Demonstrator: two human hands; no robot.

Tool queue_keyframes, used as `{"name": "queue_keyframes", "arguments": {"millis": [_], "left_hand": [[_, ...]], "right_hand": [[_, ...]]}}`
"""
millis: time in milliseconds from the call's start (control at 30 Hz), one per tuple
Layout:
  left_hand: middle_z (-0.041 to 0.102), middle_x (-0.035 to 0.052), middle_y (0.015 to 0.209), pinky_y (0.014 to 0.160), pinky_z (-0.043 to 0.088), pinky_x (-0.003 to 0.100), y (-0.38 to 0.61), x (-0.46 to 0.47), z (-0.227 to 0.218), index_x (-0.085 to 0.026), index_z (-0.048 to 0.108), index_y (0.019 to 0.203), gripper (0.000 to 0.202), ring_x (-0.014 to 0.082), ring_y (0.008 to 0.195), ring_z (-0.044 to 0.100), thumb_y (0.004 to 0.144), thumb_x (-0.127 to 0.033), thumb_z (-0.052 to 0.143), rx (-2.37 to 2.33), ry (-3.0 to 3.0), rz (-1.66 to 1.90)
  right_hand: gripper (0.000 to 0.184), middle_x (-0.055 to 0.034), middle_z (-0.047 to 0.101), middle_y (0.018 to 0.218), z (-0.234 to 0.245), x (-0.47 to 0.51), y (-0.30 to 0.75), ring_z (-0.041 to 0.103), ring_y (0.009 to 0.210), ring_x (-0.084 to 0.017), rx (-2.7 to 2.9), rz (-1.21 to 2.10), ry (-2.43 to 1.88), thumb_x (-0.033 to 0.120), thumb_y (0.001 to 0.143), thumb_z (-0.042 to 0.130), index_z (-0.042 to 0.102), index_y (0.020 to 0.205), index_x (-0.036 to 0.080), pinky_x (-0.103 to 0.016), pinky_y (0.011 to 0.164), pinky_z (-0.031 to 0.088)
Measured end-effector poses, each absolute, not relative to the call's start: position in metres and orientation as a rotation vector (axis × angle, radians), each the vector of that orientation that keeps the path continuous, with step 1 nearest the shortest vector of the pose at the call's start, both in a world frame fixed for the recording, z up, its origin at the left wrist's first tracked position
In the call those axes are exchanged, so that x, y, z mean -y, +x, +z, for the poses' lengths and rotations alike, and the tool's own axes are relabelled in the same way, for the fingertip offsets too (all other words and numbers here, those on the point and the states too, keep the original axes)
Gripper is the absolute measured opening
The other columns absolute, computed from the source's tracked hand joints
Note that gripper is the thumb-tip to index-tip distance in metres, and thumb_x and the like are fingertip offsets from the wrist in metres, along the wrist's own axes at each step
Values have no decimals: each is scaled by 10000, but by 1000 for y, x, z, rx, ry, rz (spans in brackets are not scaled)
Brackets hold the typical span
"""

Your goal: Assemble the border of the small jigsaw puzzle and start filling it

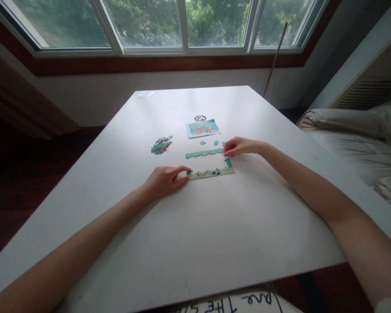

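Observation:
A partly joined jigsaw puzzle border [211,173] lies on the white table, with a top strip, a bottom strip and a short right side. My left hand [166,180] rests at its lower left corner. The index fingertip touches a small dark green jigsaw piece there, and the thumb lies against the border's edge. At the upper right corner, my right hand [240,146] has its fingers closed and pointing down over a green jigsaw piece, mostly hidden under the fingertips. Loose green pieces [203,142] lie above the top strip, one of them [216,142] near my right hand.
A pile of loose jigsaw pieces [161,145] lies to the left. Behind the border is a picture card [203,128] with cartoon figures, and beyond it a dark oval mark [200,118]. Clear plastic [146,94] lies at the table's far left corner. A sofa [348,130] stands at right.

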State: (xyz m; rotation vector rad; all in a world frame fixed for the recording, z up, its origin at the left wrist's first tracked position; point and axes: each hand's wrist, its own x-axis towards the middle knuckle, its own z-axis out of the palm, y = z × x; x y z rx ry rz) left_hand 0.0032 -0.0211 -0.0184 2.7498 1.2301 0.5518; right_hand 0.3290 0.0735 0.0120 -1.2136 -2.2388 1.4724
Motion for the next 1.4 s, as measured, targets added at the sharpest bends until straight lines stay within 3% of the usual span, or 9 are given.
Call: {"name": "queue_keyframes", "arguments": {"millis": [133,267,367,467,600,733,1033,1400], "left_hand": [[488,-64,512,519,304,174,3,21,-18,-222,649,1049,283,57,442,421,849,-361,504,-1228,2753,545],[484,-66,511,518,303,175,2,22,-18,-222,643,1052,289,58,440,420,852,-369,496,-1227,2758,540],[488,-65,516,512,300,176,2,23,-18,-213,632,1066,304,60,439,422,848,-377,499,-1232,2768,527],[488,-66,516,507,295,178,3,23,-17,-210,623,1083,319,63,439,422,841,-382,506,-1246,2766,517],[484,-68,511,514,300,176,4,24,-15,-214,629,1072,313,62,437,423,841,-383,505,-1253,2745,498],[487,-65,514,518,301,176,6,25,-14,-214,634,1070,319,62,443,427,843,-395,503,-1263,2729,487],[484,-64,517,519,305,171,7,25,-13,-213,633,1072,311,62,449,423,842,-380,506,-1257,2735,488],[487,-64,518,518,302,177,6,25,-14,-219,629,1080,313,64,448,430,843,-383,509,-1267,2724,483]], "right_hand": [[388,29,496,562,1,-83,339,384,497,-51,1866,1479,-1199,490,652,719,621,750,129,-214,462,264],[381,56,435,530,-15,-94,348,307,436,-40,1497,1206,-1247,496,646,713,571,723,151,-212,407,195],[334,31,506,572,-24,-98,350,378,479,-62,1506,956,-1358,445,646,714,607,747,144,-220,445,283],[288,-17,603,689,-28,-98,348,474,591,-100,1721,736,-1365,396,691,676,674,818,137,-253,575,385],[292,-58,625,829,-30,-96,343,521,685,-129,2015,548,-1276,364,730,645,714,917,151,-288,701,430],[277,-65,575,885,-32,-95,341,513,667,-120,2125,537,-1209,353,770,613,723,961,186,-292,717,453],[167,-43,538,842,-28,-92,342,494,665,-121,2145,486,-1240,296,730,641,684,823,165,-284,702,432],[234,-19,567,748,-28,-94,345,491,669,-130,2062,617,-1257,387,679,666,622,710,160,-276,663,398]]}}
